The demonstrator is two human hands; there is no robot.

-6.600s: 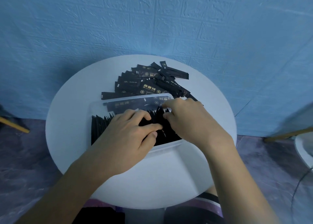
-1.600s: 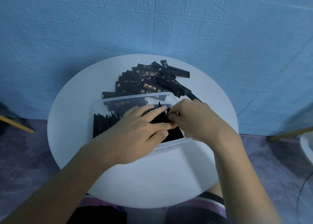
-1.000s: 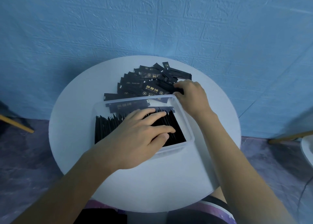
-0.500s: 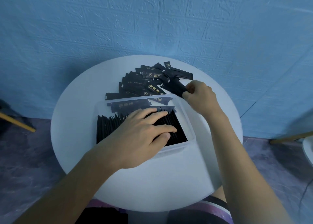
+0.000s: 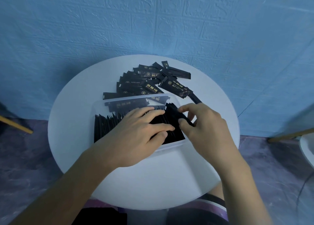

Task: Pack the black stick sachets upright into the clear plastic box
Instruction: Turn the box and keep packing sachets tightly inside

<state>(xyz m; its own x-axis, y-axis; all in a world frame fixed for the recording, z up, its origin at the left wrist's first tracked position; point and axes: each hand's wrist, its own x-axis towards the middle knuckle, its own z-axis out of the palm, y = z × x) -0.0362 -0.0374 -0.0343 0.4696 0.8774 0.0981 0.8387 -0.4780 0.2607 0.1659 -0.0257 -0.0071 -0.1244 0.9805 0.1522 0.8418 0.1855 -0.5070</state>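
Note:
A clear plastic box sits mid-table, holding a row of black stick sachets standing on edge. My left hand lies flat on that row with straight fingers, pressing the sachets leftward. My right hand pinches one black sachet between thumb and fingers at the right end of the box, tilted over the row. A loose pile of black sachets lies behind the box.
The round white table stands against a blue textured wall. A wooden chair leg shows at the left, another one and a white seat edge at the right. My knees are under the near edge.
My right hand reached back to the pile, picked one sachet and brought it to the box's right end. My left hand has stayed pressed on the packed row.

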